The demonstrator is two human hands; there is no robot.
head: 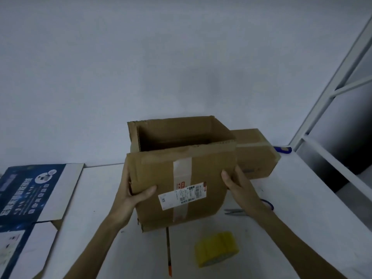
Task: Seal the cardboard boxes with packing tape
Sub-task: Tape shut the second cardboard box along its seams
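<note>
Gripping open cardboard box (pixel 181 178) between left hand (pixel 132 190) and right hand (pixel 239 184) over white counter (pixel 100 198); grey wall (pixel 141 57) beyond. Below right hand, tape roll (pixel 216 248). Behind right wrist, scissors (pixel 233 212) half hidden; blue carton (pixel 30 194) cut off leftward.

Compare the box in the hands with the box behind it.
The held box is open on top; the rear box is closed and taped. The left hand and right hand grip the held box; the rear box lies unheld. Both are brown cardboard.
</note>
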